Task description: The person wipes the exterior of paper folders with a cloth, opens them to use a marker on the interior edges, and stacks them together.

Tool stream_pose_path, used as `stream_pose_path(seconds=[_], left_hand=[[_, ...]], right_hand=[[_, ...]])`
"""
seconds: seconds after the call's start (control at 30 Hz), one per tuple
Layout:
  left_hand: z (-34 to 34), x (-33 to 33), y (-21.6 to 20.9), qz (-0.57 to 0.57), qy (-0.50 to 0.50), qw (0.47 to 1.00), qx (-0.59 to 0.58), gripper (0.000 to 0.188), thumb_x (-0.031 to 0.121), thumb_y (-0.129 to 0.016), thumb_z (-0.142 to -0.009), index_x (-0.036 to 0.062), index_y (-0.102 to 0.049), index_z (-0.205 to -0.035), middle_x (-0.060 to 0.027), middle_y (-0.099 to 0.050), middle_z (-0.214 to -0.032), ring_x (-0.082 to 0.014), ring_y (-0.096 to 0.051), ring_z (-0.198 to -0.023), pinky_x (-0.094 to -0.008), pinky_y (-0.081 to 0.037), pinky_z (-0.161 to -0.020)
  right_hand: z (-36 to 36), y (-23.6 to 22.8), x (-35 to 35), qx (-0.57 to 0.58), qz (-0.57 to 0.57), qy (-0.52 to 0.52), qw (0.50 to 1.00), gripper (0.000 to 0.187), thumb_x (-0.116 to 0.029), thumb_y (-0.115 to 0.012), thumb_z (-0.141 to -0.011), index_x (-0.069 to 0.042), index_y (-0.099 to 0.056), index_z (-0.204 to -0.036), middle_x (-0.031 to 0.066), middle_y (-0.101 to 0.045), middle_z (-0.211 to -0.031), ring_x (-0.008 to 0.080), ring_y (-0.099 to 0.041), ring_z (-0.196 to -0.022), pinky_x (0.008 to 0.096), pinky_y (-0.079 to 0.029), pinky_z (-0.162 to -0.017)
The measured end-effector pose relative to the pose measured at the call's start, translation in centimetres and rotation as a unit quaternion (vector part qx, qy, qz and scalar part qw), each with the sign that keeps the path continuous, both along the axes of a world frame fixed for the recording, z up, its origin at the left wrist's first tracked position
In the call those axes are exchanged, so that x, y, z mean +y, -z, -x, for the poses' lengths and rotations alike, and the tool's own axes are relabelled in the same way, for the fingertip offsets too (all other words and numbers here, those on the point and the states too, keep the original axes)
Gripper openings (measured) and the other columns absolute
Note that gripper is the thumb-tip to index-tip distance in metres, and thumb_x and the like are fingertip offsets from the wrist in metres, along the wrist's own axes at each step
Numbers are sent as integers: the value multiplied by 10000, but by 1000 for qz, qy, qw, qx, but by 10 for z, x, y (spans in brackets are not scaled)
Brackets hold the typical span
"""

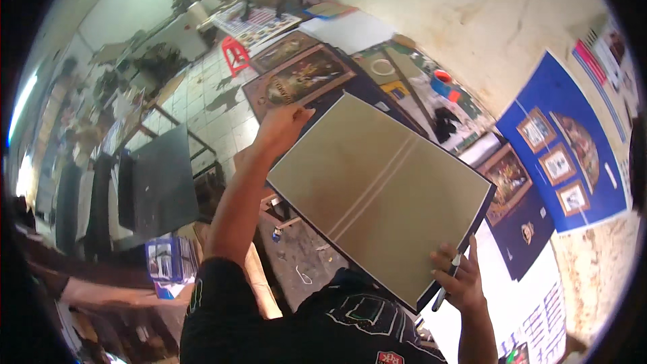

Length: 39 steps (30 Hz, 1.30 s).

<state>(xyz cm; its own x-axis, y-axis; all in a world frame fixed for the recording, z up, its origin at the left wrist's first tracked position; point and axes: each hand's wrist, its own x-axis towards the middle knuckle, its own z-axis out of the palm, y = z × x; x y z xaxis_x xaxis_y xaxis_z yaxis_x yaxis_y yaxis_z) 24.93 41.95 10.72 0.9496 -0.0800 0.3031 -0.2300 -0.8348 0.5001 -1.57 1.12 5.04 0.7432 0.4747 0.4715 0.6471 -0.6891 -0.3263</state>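
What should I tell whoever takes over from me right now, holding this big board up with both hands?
Left hand: grips the far upper corner of the large olive-grey board.
Right hand: supports the board's near lower corner and also holds a dark pen.
Board: lifted and tilted, with two thin pale lines running across its face.
Nearby: framed pictures lie beyond it, and a blue poster to the right.
Done: board is up in both hands.
Left: it has not been set down anywhere.

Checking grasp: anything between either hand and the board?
Nothing visible. The left hand grips the board at its far corner; the right hand holds its near edge, a pen in its fingers.
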Motion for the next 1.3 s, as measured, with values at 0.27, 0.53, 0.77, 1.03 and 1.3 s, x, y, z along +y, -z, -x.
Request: stream_pose_path(seconds=[0.27, 0.53, 0.77, 1.03, 1.3], left_hand=[[-44, -74, 24, -79, 68, 963, 247, 605, 569, -557, -932, -14, -713, -896, -117, -668, -783, -265, -608, -728, -434, -468, -660], [51, -230, 6, -172, 294, 917, 208, 409, 391, -653, -925, -9, -646, -844, -76, -572, -708, -138, -483, -671, -350, -425, -623], [198, -316, 190, 43, 371, 879, 295, 327, 323, -641, -946, -1, -655, -905, -174, -616, -736, -206, -582, -667, -391, -464, -641], [217, -312, 250, -80, 234, 948, 198, 335, 385, -649, -923, 63, -688, -1008, -151, -626, -786, -354, -591, -693, -447, -469, -626], [213, -322, 281, -24, 149, 979, 134, 300, 237, -742, -852, 133, -707, -1131, -85, -511, -812, -287, -567, -764, -422, -461, -661]], right_hand=[[95, -15, -19, 9, -90, 72, 993, 245, -68, -705, -686, -170, -624, -895, 27, -707, -1128, 285, -611, -1202, 612, -246, -1165], [239, 26, -85, 180, -69, 323, 927, 215, -161, -727, -766, -238, -709, -966, -39, -687, -1211, 150, -586, -1234, 481, -322, -1161], [389, 109, -103, 257, 40, 412, 873, 90, -138, -596, -830, -168, -620, -911, 25, -653, -1246, 245, -568, -1240, 493, -410, -1082], [413, 124, -180, 316, -129, 532, 775, 371, -217, -805, -747, -54, -636, -1035, 101, -687, -966, 284, -658, -903, 417, -533, -760], [90, 175, -189, 163, -306, 277, 896, 132, -59, -621, -871, -13, -554, -975, 131, -630, -907, 182, -616, -630, 301, -494, -583]])
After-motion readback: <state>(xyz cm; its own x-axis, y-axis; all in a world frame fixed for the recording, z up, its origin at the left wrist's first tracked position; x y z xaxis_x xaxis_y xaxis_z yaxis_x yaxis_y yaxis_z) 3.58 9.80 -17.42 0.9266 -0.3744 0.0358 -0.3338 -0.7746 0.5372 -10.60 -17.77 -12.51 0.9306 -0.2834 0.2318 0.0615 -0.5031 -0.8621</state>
